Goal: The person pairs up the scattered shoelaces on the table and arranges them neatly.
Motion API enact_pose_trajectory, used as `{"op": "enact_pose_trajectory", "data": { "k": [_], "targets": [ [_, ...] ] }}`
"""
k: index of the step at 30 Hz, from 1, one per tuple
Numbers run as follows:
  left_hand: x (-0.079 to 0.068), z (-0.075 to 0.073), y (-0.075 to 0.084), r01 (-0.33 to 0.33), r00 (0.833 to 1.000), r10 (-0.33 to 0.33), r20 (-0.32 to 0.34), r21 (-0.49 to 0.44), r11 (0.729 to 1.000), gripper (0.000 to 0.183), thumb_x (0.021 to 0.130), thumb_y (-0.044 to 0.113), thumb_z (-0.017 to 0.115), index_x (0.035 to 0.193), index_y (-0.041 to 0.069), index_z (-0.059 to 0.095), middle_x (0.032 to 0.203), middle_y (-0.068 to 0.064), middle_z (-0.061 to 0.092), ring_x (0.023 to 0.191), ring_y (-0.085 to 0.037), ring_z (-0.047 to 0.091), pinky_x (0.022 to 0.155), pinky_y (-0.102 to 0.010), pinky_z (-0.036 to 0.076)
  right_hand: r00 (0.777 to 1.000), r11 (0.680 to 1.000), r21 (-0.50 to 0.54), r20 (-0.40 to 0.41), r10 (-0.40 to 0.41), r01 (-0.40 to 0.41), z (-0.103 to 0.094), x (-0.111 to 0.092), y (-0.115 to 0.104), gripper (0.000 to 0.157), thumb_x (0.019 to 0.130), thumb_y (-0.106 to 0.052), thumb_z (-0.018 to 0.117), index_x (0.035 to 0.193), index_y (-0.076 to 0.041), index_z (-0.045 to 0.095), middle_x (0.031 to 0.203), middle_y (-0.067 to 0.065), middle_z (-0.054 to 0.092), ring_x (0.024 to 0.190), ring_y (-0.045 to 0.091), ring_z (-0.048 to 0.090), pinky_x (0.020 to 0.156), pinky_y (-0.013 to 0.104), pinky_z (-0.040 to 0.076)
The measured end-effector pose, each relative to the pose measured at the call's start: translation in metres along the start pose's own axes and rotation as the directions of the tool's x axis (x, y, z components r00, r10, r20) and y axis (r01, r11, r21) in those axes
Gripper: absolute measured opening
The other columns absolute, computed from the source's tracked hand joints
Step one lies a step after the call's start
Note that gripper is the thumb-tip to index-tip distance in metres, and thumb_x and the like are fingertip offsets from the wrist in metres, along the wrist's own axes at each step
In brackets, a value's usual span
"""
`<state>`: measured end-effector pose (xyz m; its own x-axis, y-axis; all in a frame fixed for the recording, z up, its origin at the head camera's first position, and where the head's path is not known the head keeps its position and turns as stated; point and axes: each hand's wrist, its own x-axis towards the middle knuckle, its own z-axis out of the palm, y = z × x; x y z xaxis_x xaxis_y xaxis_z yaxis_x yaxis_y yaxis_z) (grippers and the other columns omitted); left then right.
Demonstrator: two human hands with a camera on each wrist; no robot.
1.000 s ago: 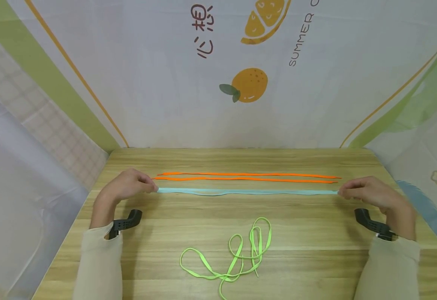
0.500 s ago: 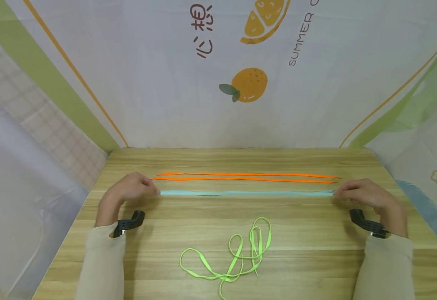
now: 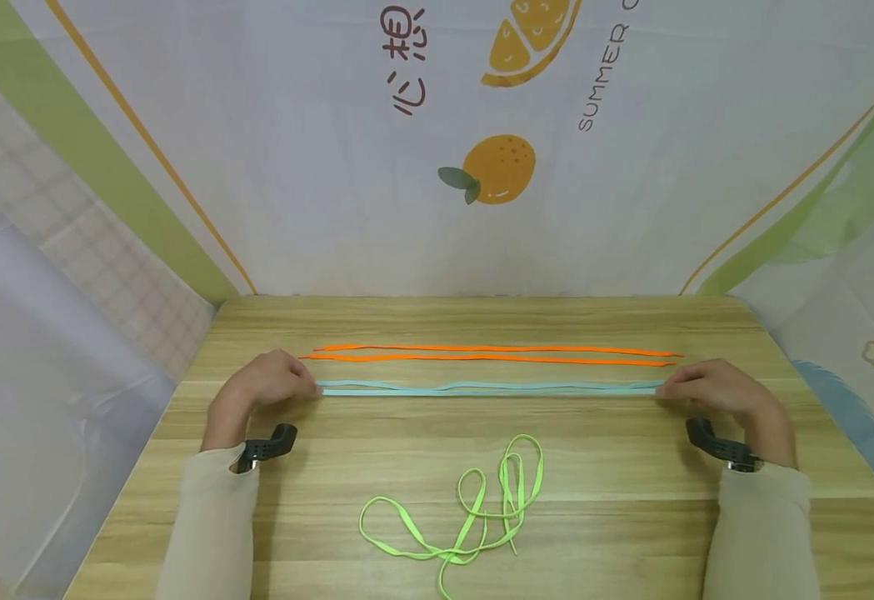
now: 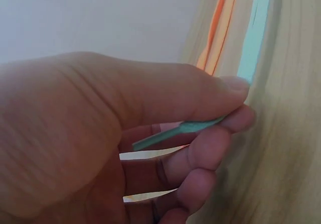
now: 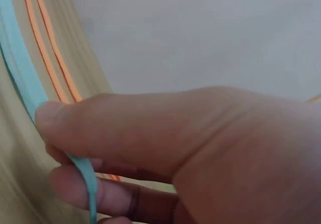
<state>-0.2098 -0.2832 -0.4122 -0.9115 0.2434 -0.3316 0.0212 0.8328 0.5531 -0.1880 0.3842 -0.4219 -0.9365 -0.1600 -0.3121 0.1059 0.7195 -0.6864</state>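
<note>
The blue lace (image 4: 255,35), judged light and limp, its slipperiness unclear, is best held by its ends, where it is pinched by the left hand (image 3: 270,379) and right hand (image 3: 714,387).

Both forearms (image 3: 215,525) stretched forward, wrists (image 3: 228,423) bent inward; the left hand (image 3: 273,379) pinched with thumb (image 4: 180,93) and forefinger (image 4: 242,118); the right hand (image 3: 717,386), I saw, did likewise.

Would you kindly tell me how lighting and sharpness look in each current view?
Head view: fairly even light, green lace fairly crisp, soft shadow on the table beside the left sleeve; left wrist view: slightly hazy, left hand large in frame, table grain smeared; right wrist view: soft, shadow at lower left, pale, nearly featureless backdrop beyond the right hand.
</note>
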Motion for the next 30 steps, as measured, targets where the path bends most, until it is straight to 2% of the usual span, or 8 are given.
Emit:
{"op": "enact_pose_trajectory", "data": {
  "k": [10,17,25,30],
  "targets": [
    [0.0045,0.0032,0.0002,0.025,1.000,-0.025,0.000,0.009,1.000,0.018,0.096,0.027,0.076,0.089,0.011,0.081,0.099,-0.001,0.069,0.099,-0.024,0.056,0.081,-0.037,0.043,0.999,0.999,-0.014,0.010,0.032,-0.032,0.0035,0.0058,-0.0018,0.026,0.101,-0.021,0.076,0.103,0.005,0.078,0.073,-0.006,0.047,0.068,0.010,0.046,0.066,0.029,0.042],
    [0.0059,0.0039,0.0000,0.044,0.999,-0.044,-0.001,0.018,0.999,0.019,0.096,0.028,0.076,0.092,0.010,0.082,0.104,-0.004,0.072,0.102,-0.027,0.058,0.082,-0.038,0.045,0.999,0.999,-0.026,0.002,0.035,-0.035,0.0039,0.0070,-0.0037,0.028,0.100,-0.022,0.077,0.106,0.006,0.078,0.080,-0.004,0.054,0.076,0.013,0.050,0.069,0.030,0.046],
    [0.0054,0.0033,0.0003,0.060,0.998,-0.060,-0.008,0.018,0.998,0.020,0.096,0.029,0.077,0.095,0.010,0.082,0.107,-0.006,0.073,0.102,-0.027,0.060,0.083,-0.038,0.046,1.000,0.998,-0.058,-0.007,0.029,-0.029,0.0048,0.0085,-0.0039,0.028,0.101,-0.020,0.076,0.107,0.007,0.079,0.078,-0.003,0.054,0.072,0.013,0.050,0.067,0.030,0.045],
    [0.0052,0.0029,-0.0003,0.069,0.998,-0.069,-0.008,0.013,0.998,0.020,0.097,0.029,0.077,0.093,0.009,0.081,0.104,-0.005,0.071,0.099,-0.026,0.059,0.081,-0.038,0.045,1.000,0.994,-0.109,-0.015,0.013,-0.015,0.0041,0.0075,-0.0033,0.028,0.102,-0.020,0.075,0.110,0.007,0.078,0.088,0.001,0.062,0.081,0.016,0.052,0.071,0.031,0.046]
  ]
}}
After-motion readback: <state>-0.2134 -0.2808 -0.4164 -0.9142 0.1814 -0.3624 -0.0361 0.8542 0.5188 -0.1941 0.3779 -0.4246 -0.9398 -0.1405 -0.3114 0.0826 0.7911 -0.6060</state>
